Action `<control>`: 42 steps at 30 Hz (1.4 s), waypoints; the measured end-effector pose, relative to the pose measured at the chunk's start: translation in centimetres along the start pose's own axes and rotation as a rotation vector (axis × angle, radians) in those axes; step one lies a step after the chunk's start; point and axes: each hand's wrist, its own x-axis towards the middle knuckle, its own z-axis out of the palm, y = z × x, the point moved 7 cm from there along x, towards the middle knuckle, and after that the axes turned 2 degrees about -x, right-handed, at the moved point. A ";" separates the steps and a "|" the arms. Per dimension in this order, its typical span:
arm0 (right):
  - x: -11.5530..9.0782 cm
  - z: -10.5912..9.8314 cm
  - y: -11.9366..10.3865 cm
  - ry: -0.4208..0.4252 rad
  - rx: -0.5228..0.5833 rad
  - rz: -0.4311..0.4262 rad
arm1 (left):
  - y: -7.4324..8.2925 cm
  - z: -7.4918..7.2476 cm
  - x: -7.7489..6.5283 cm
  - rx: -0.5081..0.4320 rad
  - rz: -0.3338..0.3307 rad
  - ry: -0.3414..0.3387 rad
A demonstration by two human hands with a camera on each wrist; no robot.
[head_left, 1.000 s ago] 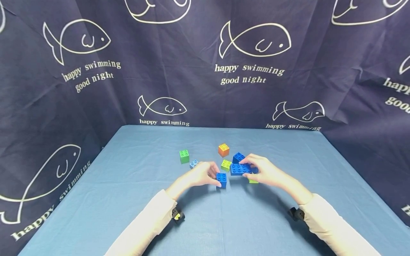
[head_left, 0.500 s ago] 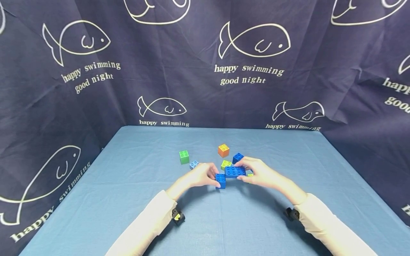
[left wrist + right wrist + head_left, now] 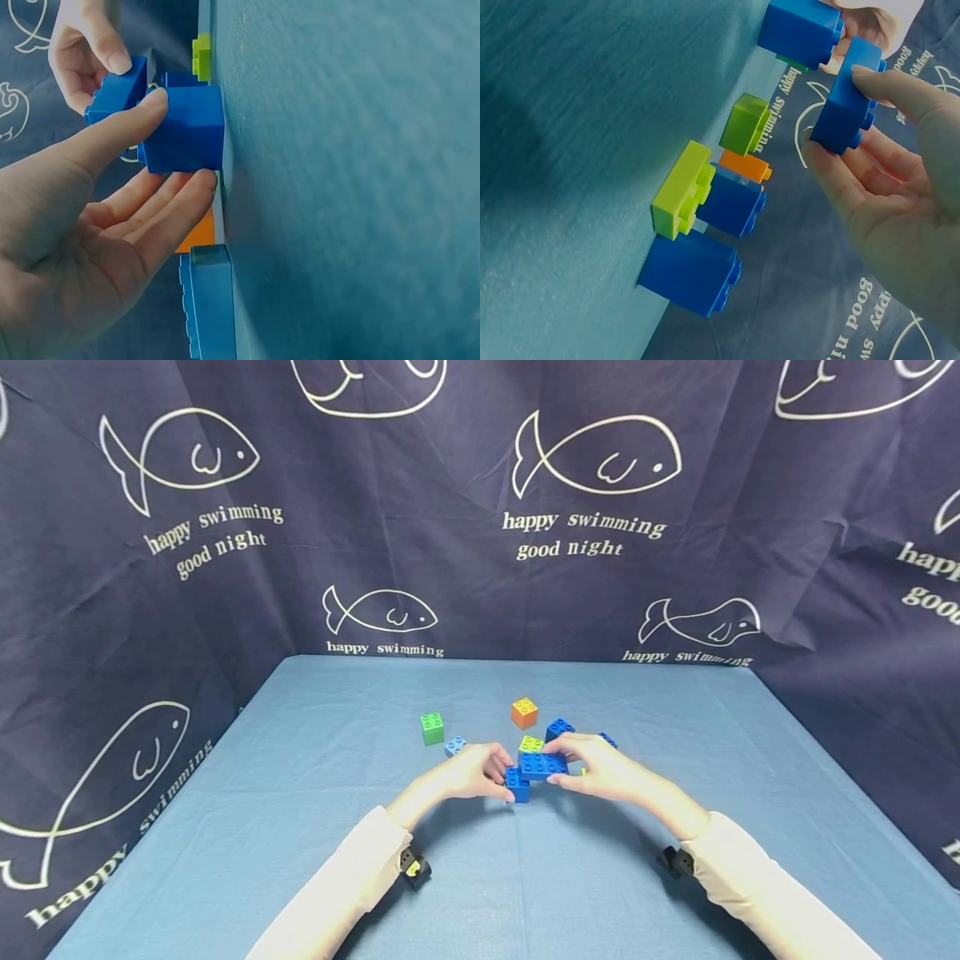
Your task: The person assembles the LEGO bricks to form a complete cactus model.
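Note:
My left hand point(image 3: 476, 770) pinches a square blue building brick point(image 3: 517, 785) between thumb and fingers; in the left wrist view this brick point(image 3: 187, 129) stands on the blue cloth, studs up. A longer blue brick point(image 3: 543, 765) is gripped at its right end by my right hand point(image 3: 600, 768). Its left end hangs over the square brick's studs, and the right wrist view shows this long brick point(image 3: 847, 97) slightly tilted. Whether the two bricks touch, I cannot tell. Just behind them sits a lime brick point(image 3: 531, 744).
Around the hands lie an orange brick point(image 3: 524, 713), a green brick point(image 3: 432, 728), a light blue brick point(image 3: 454, 747) and two more blue bricks, one point(image 3: 559, 729) partly behind my right hand. Another lime brick point(image 3: 684, 191) is mostly hidden in the head view. A fish-print curtain point(image 3: 480, 568) closes the back.
My right hand has carried the long blue brick leftward, from beside the square brick to over its studs. My left hand has stayed nearly still with the square brick.

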 end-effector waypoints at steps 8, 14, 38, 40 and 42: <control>0.3 0.4 -0.4 -0.006 0.016 -0.021 | -0.1 -0.1 0.0 -0.055 0.006 -0.021; 0.4 0.8 -0.3 -0.028 -0.008 -0.001 | -0.5 -0.1 -0.1 -0.065 -0.012 -0.027; 0.4 1.4 -0.6 -0.033 0.014 -0.019 | -0.9 0.0 0.1 -0.072 -0.052 -0.020; 0.5 1.4 -0.7 -0.017 0.010 -0.023 | -0.9 0.0 0.1 -0.069 -0.052 -0.019; 0.5 1.4 -0.7 -0.008 0.015 -0.024 | -0.9 0.0 0.1 -0.070 -0.049 -0.017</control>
